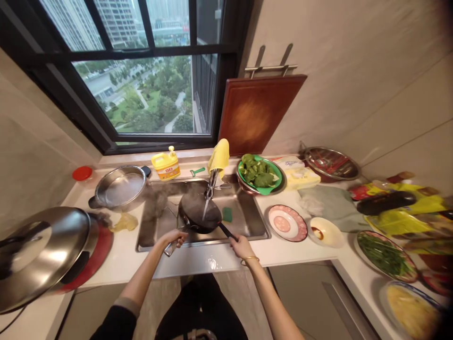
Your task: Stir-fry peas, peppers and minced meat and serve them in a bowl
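A black wok [198, 212] sits over the sink [249, 208] with a stream of water from the faucet [211, 185] falling into it. Steam rises around the wok. My right hand [241, 246] is closed around its long black handle [226, 230]. In my left hand [176, 237], shut at the wok's near left rim, is a utensil with a metal handle end [170, 249]; its working end cannot be made out. A green scouring pad [227, 215] lies in the sink, right of the wok. Over the faucet's top hangs a yellow cloth [219, 156].
Left of the sink stand a steel pot [122, 186] and a large lidded pan [46, 250]. Behind it are a yellow detergent bottle [166, 165] and a green peeler [197, 172]. To the right are leafy greens [260, 171], a pink-rimmed plate [296, 218] and a small bowl [331, 233].
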Motion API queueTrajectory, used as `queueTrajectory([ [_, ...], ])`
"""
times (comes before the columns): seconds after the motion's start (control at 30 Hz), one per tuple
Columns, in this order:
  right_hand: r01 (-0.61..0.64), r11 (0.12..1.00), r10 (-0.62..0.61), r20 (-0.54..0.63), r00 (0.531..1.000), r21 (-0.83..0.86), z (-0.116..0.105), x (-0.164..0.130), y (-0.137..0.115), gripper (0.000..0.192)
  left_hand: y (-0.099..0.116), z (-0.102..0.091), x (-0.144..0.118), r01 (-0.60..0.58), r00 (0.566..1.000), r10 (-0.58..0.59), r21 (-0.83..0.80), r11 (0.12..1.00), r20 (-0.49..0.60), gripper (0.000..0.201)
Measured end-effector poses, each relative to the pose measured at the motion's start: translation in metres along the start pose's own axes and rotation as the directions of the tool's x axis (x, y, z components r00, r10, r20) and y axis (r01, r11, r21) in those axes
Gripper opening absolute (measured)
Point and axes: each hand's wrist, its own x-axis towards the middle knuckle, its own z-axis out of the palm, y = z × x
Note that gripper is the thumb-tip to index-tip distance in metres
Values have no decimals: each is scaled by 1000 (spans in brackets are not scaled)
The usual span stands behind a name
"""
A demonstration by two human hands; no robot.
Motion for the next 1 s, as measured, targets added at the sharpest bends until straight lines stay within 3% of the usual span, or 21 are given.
queueTrajectory([
  [0.13, 4, 999, -3, 22, 1000, -51, -4, 10, 2, 24, 0, -12, 0, 26, 999, -18, 185, 982, -48, 40],
  [0.27, 15, 992, -8, 56, 998, -126, -2, 20, 0, 22, -5, -40, -4, 79, 984, -8, 398, 914, -178, 34],
  [0.4, 20, 975, 0, 89, 996, -223, 6, 28, -3, 24, -9, -70, 0, 152, 928, 87, 581, 800, -362, 24],
  [0.5, 13, 954, 20, 107, 994, -301, 13, 34, -7, 28, -13, -87, 10, 201, 888, 156, 669, 715, -433, 15],
  [0.73, -10, 904, 91, 171, 981, -428, 40, 47, -24, 27, -31, -101, 29, 291, 892, 139, 781, 552, -431, 32],
  [1.0, -48, 853, 125, 114, 986, -519, 112, 68, -43, 34, -39, -110, 37, 275, 908, 146, 819, 504, -394, 34],
])
